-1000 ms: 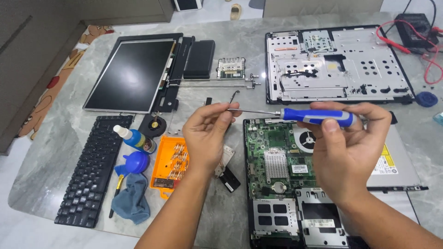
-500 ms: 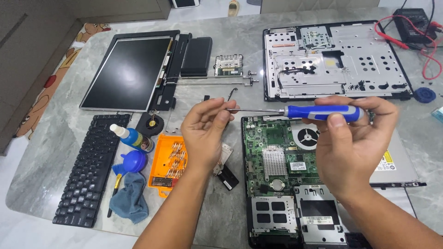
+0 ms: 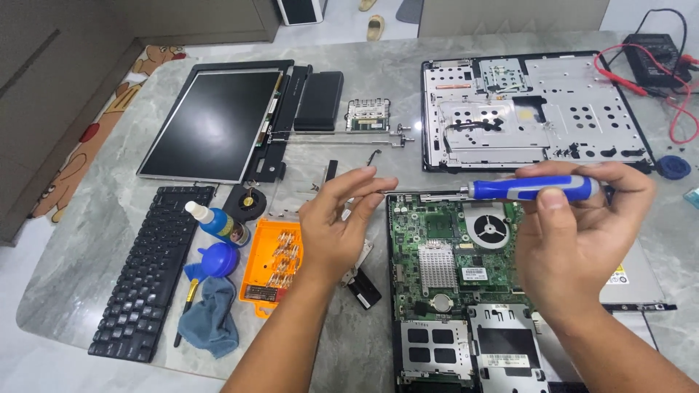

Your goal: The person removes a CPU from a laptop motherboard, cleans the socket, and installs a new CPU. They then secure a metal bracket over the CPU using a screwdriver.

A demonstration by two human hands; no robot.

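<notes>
My right hand [image 3: 582,233] grips the blue-handled screwdriver [image 3: 531,189] level above the green motherboard [image 3: 451,247], fingers closed round the handle. My left hand [image 3: 338,218] pinches the shaft's tip between thumb and fingertips. The orange bit tray [image 3: 275,268], lying open on the grey table [image 3: 95,240] just left of my wrist, holds rows of small metal bits. Beside it: a blue bottle [image 3: 218,224], a blue blower bulb [image 3: 218,260], a grey cloth [image 3: 211,320] and a detached black keyboard [image 3: 153,269]. The metal chassis shell [image 3: 531,109] lies beyond the motherboard.
</notes>
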